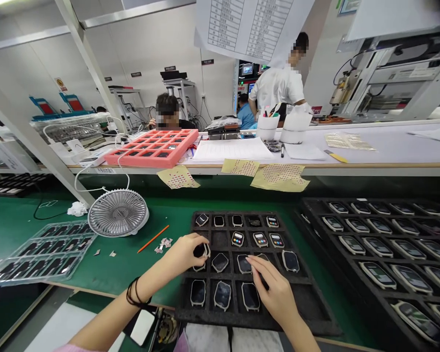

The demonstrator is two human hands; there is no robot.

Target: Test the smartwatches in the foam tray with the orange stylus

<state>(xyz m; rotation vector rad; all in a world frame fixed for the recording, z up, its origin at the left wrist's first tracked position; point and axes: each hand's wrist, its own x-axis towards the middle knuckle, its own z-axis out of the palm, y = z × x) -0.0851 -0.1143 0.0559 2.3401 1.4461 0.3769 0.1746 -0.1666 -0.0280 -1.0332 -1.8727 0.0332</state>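
Observation:
My left hand [187,252] is closed around a smartwatch case [207,251], lifted at the left side of a black foam tray [308,298]. Its fingers partly cover the case and another watch below it. Over the middle of the tray is my right hand [275,288], fingers stretched out and thumb apart. Its fingertips are at the right edge of a dark-screened watch [243,264]; whether they touch it I cannot tell. Several watches lie in the tray's compartments, some with lit screens, such as one watch [237,239] in the second row.
Right of the tray, a second black tray [337,266] holds more watches. To the left are a grey fan [118,213], an orange stick [153,239], small paper scraps [163,245] and a clear plastic tray [40,252]. A shelf [352,164] behind bears a pink foam tray [176,155]. Other people are beyond.

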